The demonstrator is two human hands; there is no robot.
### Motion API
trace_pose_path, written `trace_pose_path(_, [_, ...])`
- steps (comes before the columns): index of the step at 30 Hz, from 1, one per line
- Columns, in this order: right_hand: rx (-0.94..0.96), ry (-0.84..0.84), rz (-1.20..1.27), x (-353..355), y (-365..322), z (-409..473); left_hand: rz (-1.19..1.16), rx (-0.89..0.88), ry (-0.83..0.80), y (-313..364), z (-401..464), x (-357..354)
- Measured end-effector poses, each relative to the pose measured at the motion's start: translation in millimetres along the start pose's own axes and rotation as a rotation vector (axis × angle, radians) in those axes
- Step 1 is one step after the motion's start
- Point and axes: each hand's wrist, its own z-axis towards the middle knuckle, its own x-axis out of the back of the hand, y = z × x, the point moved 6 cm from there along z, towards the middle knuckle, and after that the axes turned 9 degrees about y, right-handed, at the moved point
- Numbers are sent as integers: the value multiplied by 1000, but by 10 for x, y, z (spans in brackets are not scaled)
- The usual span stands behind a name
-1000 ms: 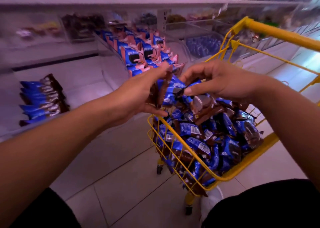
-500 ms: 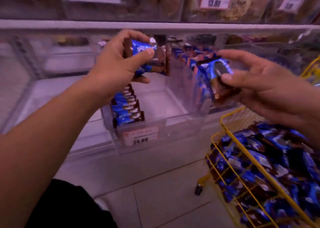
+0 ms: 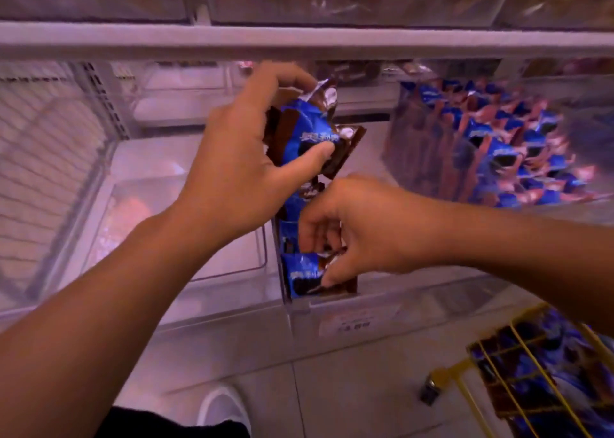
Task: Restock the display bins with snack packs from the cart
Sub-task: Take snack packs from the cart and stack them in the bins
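From the head view, the step in hand looks like placing: the right hand is down inside the clear display bin, its fingers curled round a blue-and-brown snack pack at the near end of a short row of packs standing along the bin's left wall. The left hand hovers above the same bin, thumb and fingers pinching a small bundle of spare packs, held well clear of the row. As a judgement, the next move calls for letting go of the near pack so it stands snug against its neighbours, then feeding one from the left-hand bundle into the right hand; the crinkly wrappers may slip or topple if released loosely.

To the right, a neighbouring bin is already packed with similar packs. At the near right corner the yellow wire cart holds many more packs, so restocking seems far from done. The bins sit on a pale shelf unit under a shelf rail, with further blurred bins above. Pale floor tiles run below.
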Motion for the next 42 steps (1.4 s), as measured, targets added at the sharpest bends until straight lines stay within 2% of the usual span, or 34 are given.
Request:
trace_pose_path(3, [44, 31, -120, -145, 59, 9, -6, 20, -33, -52, 38, -22])
trace_pose_path(6, [-28, -50, -159, -164, 241, -46, -13, 23, -59, -65, 57, -54])
trace_pose_path(8, [-173, -23, 24, 92, 432, -116, -18, 28, -87, -66, 60, -85])
trace_pose_path(10, [-330, 109, 427, 420, 604, -205, -32, 29, -113, -56, 63, -108])
trace_pose_path(12, [-322, 262, 629, 645, 693, -256, -36, 19, -145, -26, 70, -138])
trace_pose_path(14, [-247, 293, 678, 688, 618, -225, -46, 14, -176, -2, 81, -163])
trace_pose_path(20, [-278, 189, 650, 681, 642, -234, -107, 115, -195, -134, 98, -133])
trace_pose_path(25, [-269, -197, 679, 257, 504, -232, -91, 190, -121, -245, 95, -103])
trace_pose_path(27, [-270, -283, 659, 23, 389, -194, -40, 176, -146, -249, 72, -138])
trace_pose_path(29, [-232, -338, 539, -152, 291, -152, -15, 164, -182, -250, 55, -160])
trace_pose_path(31, [-219, -313, 382, -222, 288, -106, -8, 152, -197, -245, 44, -157])
trace_pose_path(33, [-283, -273, 272, -203, 350, -78, -3, 146, -203, -239, 39, -150])
trace_pose_path(38, [-385, -320, 175, -176, 391, -103, -1, 145, -231, -221, 25, -151])
trace_pose_path(40, [-331, -307, 81, -184, 357, -96, 1, 151, -240, -220, 22, -158])
trace_pose_path(42, [-260, -270, 87, -209, 297, -69, -6, 162, -253, -217, 16, -167])
